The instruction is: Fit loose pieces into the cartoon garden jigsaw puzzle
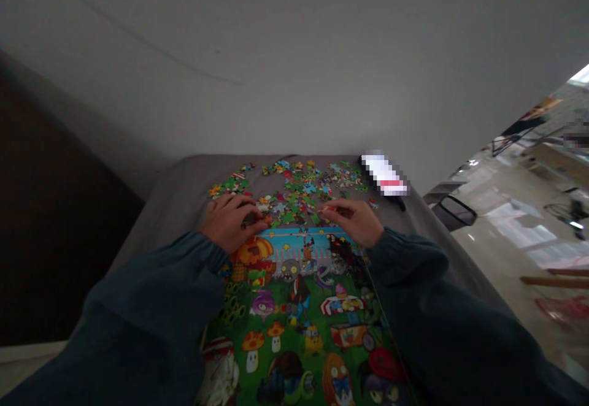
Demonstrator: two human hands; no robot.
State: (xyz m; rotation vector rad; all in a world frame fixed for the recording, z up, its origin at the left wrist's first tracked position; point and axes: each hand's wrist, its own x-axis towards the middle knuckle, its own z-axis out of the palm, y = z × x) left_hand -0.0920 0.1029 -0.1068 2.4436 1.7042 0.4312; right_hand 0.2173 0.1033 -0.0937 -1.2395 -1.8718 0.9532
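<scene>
Loose jigsaw puzzle pieces [301,188] in many colours lie in a heap on a grey cloth-covered table. My left hand [230,219] rests at the left side of this heap. Its fingers are bent over the near pieces, with the thumb apart from them and no piece visibly gripped. At the heap's right side, my right hand [358,219] pinches a small orange and white puzzle piece [328,208] between thumb and fingertips. Below both hands lies a cartoon picture board [294,326] showing zombies, mushrooms and plants on green. My forearms cover parts of its side edges.
A phone [384,174] with a lit, blurred screen lies at the table's back right. The grey cloth [175,203] spreads around the pieces. A pale wall [294,75] rises behind the table. To the right, a glossy floor [510,240] and furniture show far below.
</scene>
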